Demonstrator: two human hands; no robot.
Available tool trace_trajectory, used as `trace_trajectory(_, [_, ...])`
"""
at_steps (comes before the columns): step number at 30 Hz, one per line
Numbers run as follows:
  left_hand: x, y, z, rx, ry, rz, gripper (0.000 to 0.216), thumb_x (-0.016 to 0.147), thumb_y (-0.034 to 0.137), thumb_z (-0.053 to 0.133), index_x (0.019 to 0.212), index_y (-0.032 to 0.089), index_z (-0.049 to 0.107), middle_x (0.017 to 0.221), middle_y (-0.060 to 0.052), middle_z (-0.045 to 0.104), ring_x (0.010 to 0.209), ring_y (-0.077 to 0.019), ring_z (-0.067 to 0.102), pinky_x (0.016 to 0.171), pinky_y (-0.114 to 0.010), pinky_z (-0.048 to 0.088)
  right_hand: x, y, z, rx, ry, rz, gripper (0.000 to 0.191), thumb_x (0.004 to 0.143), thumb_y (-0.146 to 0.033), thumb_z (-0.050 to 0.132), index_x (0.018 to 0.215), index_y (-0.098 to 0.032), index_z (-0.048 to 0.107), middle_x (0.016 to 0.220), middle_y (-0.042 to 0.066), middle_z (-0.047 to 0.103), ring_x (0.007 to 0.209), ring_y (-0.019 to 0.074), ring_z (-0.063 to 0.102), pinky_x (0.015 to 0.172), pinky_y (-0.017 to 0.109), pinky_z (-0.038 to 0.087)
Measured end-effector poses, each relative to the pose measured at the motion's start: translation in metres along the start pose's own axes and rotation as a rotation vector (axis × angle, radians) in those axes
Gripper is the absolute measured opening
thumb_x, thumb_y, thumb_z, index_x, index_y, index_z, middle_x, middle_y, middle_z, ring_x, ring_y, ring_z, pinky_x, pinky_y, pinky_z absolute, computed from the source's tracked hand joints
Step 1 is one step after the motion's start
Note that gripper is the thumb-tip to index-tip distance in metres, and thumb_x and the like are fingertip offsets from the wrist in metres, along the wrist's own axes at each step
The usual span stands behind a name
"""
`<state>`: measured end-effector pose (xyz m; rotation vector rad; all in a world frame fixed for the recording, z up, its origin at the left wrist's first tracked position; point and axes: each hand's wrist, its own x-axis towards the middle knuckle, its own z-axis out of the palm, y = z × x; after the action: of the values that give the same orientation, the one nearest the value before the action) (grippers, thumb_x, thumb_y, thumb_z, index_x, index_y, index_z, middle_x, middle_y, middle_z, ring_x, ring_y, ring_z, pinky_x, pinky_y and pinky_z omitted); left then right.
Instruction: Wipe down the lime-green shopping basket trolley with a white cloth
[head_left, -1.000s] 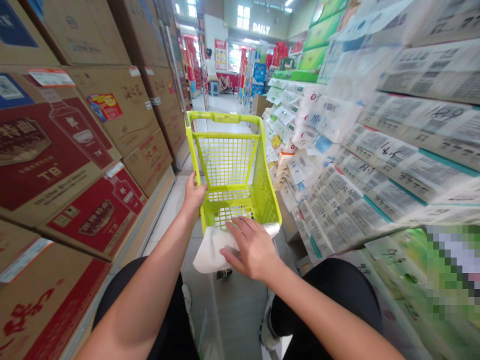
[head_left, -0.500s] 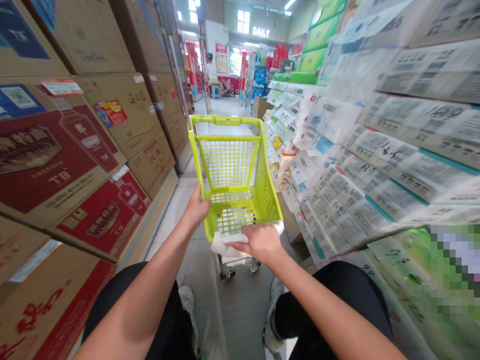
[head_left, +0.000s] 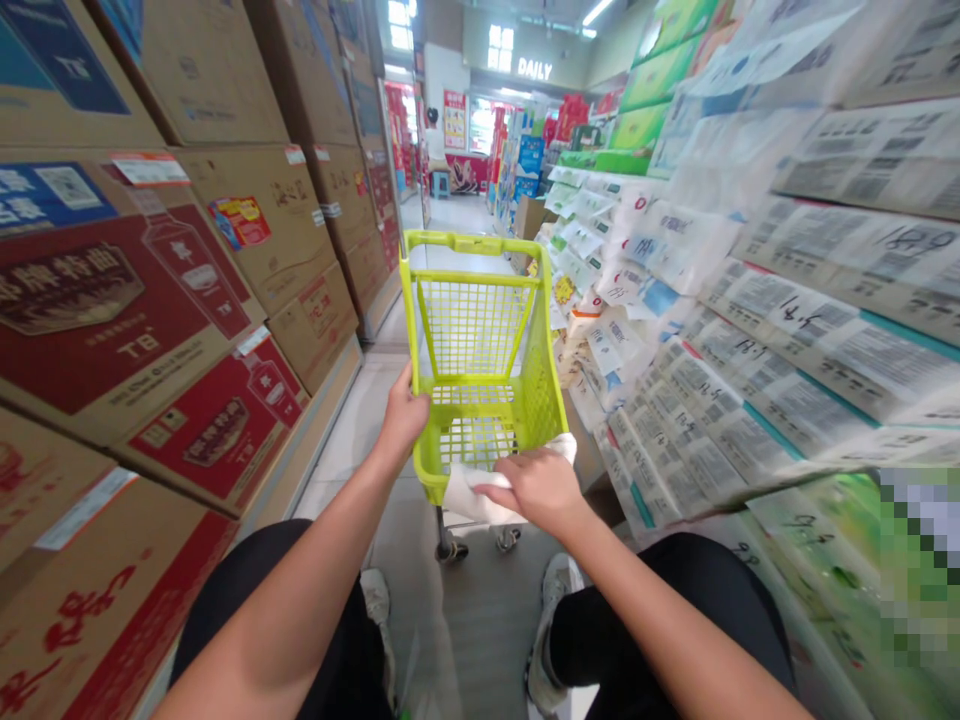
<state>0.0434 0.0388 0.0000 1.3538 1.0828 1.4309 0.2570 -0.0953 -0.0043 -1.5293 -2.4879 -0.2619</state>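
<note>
In front of me stands a lime-green plastic shopping basket trolley on small wheels, its mesh inside showing bare. My left hand is closed around the left rim of the basket. A white cloth is draped over the near edge of the basket, and my right hand grips it against that edge, fingers over the rim. Part of the cloth sticks out to the right of the hand. The fingertips of my left hand are partly hidden behind the rim.
Stacked cardboard cartons rise along the left. Piles of wrapped tissue packs slope up on the right, close to the trolley. A tiled aisle floor runs ahead towards a blue stool. My knees flank the trolley.
My right hand has slid slightly along the near edge, and the cloth under it has bunched differently. The view has shifted a little, so the trolley appears further right. My left hand keeps its hold.
</note>
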Motion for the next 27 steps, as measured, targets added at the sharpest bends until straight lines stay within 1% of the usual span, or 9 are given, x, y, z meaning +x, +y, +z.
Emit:
trace_trajectory(4, [-0.011, 0.010, 0.008, -0.045, 0.066, -0.032, 0.060, 0.066, 0.008, 0.056, 0.125, 0.017, 0.066, 0.110, -0.005, 0.077, 0.097, -0.0241, 0.073, 0.083, -0.032, 0.060, 0.011, -0.035, 0.004, 0.026, -0.025, 0.033, 0.057, 0.103, -0.069, 0.042, 0.093, -0.020, 0.069, 0.082, 0.006, 0.076, 0.076, 0.0190, 0.069, 0.068, 0.030, 0.034])
trace_trajectory(7, [-0.016, 0.012, 0.015, -0.074, 0.099, -0.051, 0.058, 0.066, 0.006, 0.056, 0.121, 0.017, 0.067, 0.108, -0.004, 0.077, 0.098, -0.0241, 0.073, 0.082, -0.031, 0.060, 0.018, -0.050, 0.002, 0.055, -0.059, 0.044, 0.056, 0.103, -0.069, 0.042, 0.095, -0.020, 0.069, 0.084, 0.006, 0.076, 0.079, 0.0196, 0.070, 0.069, 0.030, 0.038])
trace_trajectory(12, [-0.020, 0.003, 0.025, -0.092, 0.172, -0.004, 0.059, 0.064, 0.005, 0.054, 0.120, 0.018, 0.066, 0.122, -0.006, 0.074, 0.119, -0.0242, 0.068, 0.101, -0.033, 0.056, 0.023, -0.062, -0.003, 0.072, -0.088, 0.050, 0.048, 0.105, -0.062, 0.046, 0.097, -0.020, 0.069, 0.087, 0.005, 0.077, 0.082, 0.0200, 0.072, 0.071, 0.030, 0.040])
trace_trajectory(13, [-0.021, 0.001, 0.026, -0.088, 0.175, -0.011, 0.060, 0.064, 0.006, 0.054, 0.122, 0.018, 0.066, 0.124, -0.007, 0.073, 0.120, -0.0243, 0.067, 0.101, -0.034, 0.056, 0.022, -0.062, -0.003, 0.074, -0.088, 0.040, 0.048, 0.106, -0.062, 0.045, 0.096, -0.021, 0.069, 0.087, 0.005, 0.077, 0.082, 0.0198, 0.071, 0.071, 0.030, 0.040])
trace_trajectory(15, [-0.023, 0.000, 0.025, -0.086, 0.136, -0.047, 0.064, 0.065, 0.008, 0.055, 0.127, 0.019, 0.066, 0.122, -0.007, 0.074, 0.115, -0.0250, 0.069, 0.096, -0.036, 0.059, 0.020, -0.060, -0.002, 0.080, -0.088, 0.012, 0.050, 0.107, -0.061, 0.041, 0.096, -0.021, 0.068, 0.086, 0.004, 0.076, 0.081, 0.0188, 0.071, 0.071, 0.030, 0.038])
trace_trajectory(17, [-0.023, 0.000, 0.022, -0.107, 0.086, -0.086, 0.067, 0.065, 0.010, 0.055, 0.131, 0.019, 0.066, 0.116, -0.006, 0.076, 0.108, -0.0258, 0.072, 0.089, -0.036, 0.062, 0.018, -0.056, 0.000, 0.085, -0.082, -0.012, 0.049, 0.108, -0.060, 0.040, 0.095, -0.021, 0.068, 0.084, 0.003, 0.076, 0.079, 0.0177, 0.070, 0.070, 0.030, 0.037])
trace_trajectory(20, [-0.016, 0.002, 0.014, -0.162, 0.067, -0.120, 0.073, 0.062, 0.011, 0.056, 0.134, 0.020, 0.066, 0.108, -0.005, 0.078, 0.104, -0.0273, 0.074, 0.082, -0.037, 0.064, 0.016, -0.045, 0.003, 0.070, -0.056, -0.028, 0.048, 0.108, -0.060, 0.042, 0.094, -0.021, 0.067, 0.082, 0.002, 0.075, 0.078, 0.0172, 0.068, 0.068, 0.030, 0.035])
trace_trajectory(24, [0.006, 0.001, -0.002, -0.170, 0.043, -0.176, 0.084, 0.054, 0.009, 0.055, 0.136, 0.020, 0.066, 0.111, -0.004, 0.079, 0.105, -0.0289, 0.074, 0.082, -0.037, 0.064, 0.013, -0.028, 0.002, 0.041, -0.033, -0.043, 0.045, 0.109, -0.055, 0.042, 0.093, -0.020, 0.066, 0.082, 0.003, 0.074, 0.077, 0.0166, 0.067, 0.067, 0.030, 0.032])
trace_trajectory(27, [0.019, -0.003, -0.008, -0.146, 0.059, -0.186, 0.083, 0.051, 0.010, 0.055, 0.132, 0.019, 0.068, 0.112, -0.005, 0.078, 0.108, -0.0297, 0.073, 0.087, -0.038, 0.063, 0.009, -0.017, -0.001, 0.013, -0.047, -0.031, 0.045, 0.110, -0.052, 0.041, 0.094, -0.019, 0.066, 0.083, 0.005, 0.074, 0.078, 0.0169, 0.067, 0.067, 0.030, 0.033])
